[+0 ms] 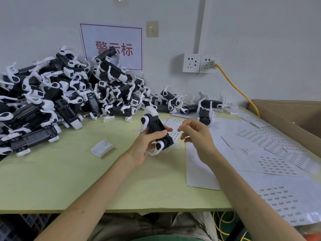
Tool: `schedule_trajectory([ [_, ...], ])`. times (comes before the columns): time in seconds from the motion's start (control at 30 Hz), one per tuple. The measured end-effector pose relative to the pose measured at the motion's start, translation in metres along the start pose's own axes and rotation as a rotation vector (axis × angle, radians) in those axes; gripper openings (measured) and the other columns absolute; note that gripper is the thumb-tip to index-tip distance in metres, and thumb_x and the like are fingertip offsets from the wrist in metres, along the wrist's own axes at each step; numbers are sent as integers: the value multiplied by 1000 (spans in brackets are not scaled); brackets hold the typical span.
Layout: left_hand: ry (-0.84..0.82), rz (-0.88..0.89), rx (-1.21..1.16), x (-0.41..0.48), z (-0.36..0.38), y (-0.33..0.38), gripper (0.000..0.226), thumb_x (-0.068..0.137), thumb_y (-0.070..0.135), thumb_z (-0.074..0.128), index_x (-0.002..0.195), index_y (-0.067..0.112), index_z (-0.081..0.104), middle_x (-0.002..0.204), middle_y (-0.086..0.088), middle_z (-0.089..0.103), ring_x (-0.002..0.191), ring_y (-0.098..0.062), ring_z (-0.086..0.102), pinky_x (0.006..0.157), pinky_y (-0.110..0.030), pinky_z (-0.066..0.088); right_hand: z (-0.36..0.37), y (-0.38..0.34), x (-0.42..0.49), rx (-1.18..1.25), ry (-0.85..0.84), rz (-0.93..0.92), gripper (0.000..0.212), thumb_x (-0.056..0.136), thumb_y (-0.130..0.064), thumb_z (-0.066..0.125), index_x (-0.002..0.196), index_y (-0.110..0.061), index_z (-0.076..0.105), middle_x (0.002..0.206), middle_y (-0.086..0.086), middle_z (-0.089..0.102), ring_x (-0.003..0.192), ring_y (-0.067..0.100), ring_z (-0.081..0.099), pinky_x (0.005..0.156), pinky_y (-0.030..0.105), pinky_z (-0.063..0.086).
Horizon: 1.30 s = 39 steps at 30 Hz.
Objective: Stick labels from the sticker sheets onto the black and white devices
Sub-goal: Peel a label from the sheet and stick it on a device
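Note:
My left hand (147, 145) grips a black and white device (157, 131) above the middle of the table, its black body turned up and its white end pointing away. My right hand (196, 136) hovers just right of the device, fingers loosely curled, fingertips near a small white label; whether it pinches the label is not clear. Sticker sheets (278, 164) with rows of small printed labels lie spread at the right. A large heap of black and white devices (60, 94) fills the back left.
A green table (69, 180) carries everything. A small white plastic cover (102, 147) lies left of my hands. A few more devices (205, 108) lie at the back right. A cardboard box (295, 117) stands at the far right; a yellow cable (238, 89) runs from the wall socket.

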<state>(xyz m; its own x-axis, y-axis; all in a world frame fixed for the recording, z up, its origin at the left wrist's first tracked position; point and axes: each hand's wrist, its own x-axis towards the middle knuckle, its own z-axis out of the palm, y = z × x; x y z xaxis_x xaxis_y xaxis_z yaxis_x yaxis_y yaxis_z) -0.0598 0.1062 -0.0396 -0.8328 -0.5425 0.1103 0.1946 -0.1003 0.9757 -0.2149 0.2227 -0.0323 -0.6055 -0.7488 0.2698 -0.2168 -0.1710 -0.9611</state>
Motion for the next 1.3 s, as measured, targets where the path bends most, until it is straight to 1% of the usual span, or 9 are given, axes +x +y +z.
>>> schedule_trajectory([
  [0.13, 77, -6, -35, 1, -2, 0, 30, 81, 38, 70, 103, 18, 69, 122, -6, 72, 106, -17, 65, 91, -36, 47, -3, -4, -2, 89, -98, 45, 6, 95, -18, 68, 101, -18, 69, 100, 3, 75, 80, 17, 65, 73, 30, 48],
  [0.33, 129, -37, 30, -2, 6, 3, 49, 84, 71, 55, 109, 30, 66, 99, 8, 76, 92, -6, 72, 58, -18, 51, 10, -2, -8, -49, -288, 67, 86, 75, -37, 78, 149, -32, 36, 127, -2, 66, 107, 13, 70, 97, 34, 53],
  [0.47, 159, -14, 82, -1, 7, 2, 73, 74, 80, 43, 125, 32, 64, 116, 5, 76, 105, -6, 72, 75, -21, 53, 11, -1, -9, -56, -307, 80, 104, 70, -34, 84, 155, -36, 24, 129, -4, 63, 113, 13, 68, 101, 35, 50],
  [0.63, 197, 37, 153, -1, 6, 1, 49, 78, 85, 47, 96, 48, 73, 101, 12, 76, 96, -9, 72, 75, -28, 55, 18, 6, -11, -93, -384, 81, 114, 70, -32, 87, 158, -39, 15, 129, -6, 62, 113, 12, 68, 106, 37, 49],
  [0.87, 135, 68, 25, 4, 2, 1, 60, 78, 71, 73, 119, 27, 67, 113, 1, 75, 103, -15, 70, 77, -28, 54, 17, 6, -6, 165, -206, 86, 88, 76, -27, 75, 152, -31, 32, 122, 3, 71, 109, 21, 71, 97, 36, 53],
  [0.97, 1, 62, 183, 6, 1, -6, 52, 75, 41, 78, 122, 24, 64, 111, 8, 73, 96, -8, 67, 76, -23, 51, 5, -1, 0, 457, -119, 161, 69, 78, -29, 67, 144, -19, 47, 116, 6, 73, 101, 24, 72, 90, 36, 50],
  [1.1, -30, -30, 162, 9, 0, -15, 36, 94, -9, 54, 123, 12, 63, 99, -2, 76, 81, -17, 70, 75, -28, 51, -9, -4, 1, 678, -101, 215, 20, 92, -40, 64, 94, -22, 74, 98, 0, 71, 99, 21, 71, 92, 34, 45],
  [1.2, -4, -87, -77, 8, -2, -7, 17, 95, 6, 51, 107, 6, 64, 92, -13, 75, 79, -28, 69, 75, -35, 56, -12, -4, 4, 675, -72, 224, 33, 95, -46, 60, 108, -17, 66, 98, 5, 70, 98, 22, 66, 98, 38, 45],
  [1.3, -113, -174, -218, 7, -3, -3, 44, 95, 39, 51, 121, 5, 63, 106, -17, 70, 87, -28, 69, 79, -37, 55, -6, -1, 3, 428, -177, 197, 40, 95, -46, 62, 117, -13, 63, 112, 10, 68, 103, 25, 64, 100, 42, 47],
])
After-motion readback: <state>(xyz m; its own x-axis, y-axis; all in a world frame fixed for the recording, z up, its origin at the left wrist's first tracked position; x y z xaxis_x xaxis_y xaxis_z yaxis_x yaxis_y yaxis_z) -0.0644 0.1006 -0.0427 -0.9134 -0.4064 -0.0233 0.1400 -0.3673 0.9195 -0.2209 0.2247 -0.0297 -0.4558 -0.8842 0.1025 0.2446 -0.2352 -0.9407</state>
